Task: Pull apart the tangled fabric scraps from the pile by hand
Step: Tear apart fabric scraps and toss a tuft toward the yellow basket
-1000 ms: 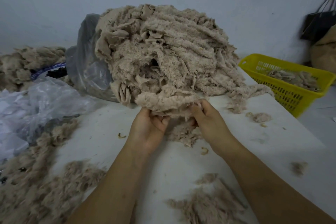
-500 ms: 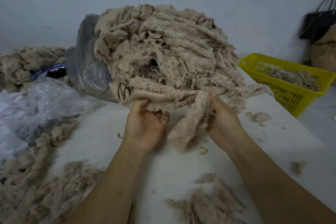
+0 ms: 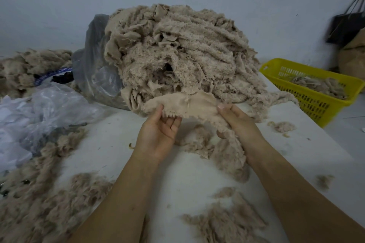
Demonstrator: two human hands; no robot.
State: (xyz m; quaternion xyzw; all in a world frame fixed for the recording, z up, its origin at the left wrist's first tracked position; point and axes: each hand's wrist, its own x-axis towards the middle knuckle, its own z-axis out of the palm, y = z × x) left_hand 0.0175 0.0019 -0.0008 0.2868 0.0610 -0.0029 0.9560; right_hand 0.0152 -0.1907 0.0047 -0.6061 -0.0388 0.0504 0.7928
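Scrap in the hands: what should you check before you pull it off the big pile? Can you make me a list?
1. Left hand pinches the scrap at its left end: ok.
2. Right hand grips its right end: ok.
3. Scrap loose from the pile: cannot tell; its upper edge lies against the pile.
4. Hanging tail under the right hand clear of the fluff below: cannot tell.
5. Bare table near the hands to lay it down: ok.
6. Basket on the right has room: ok.
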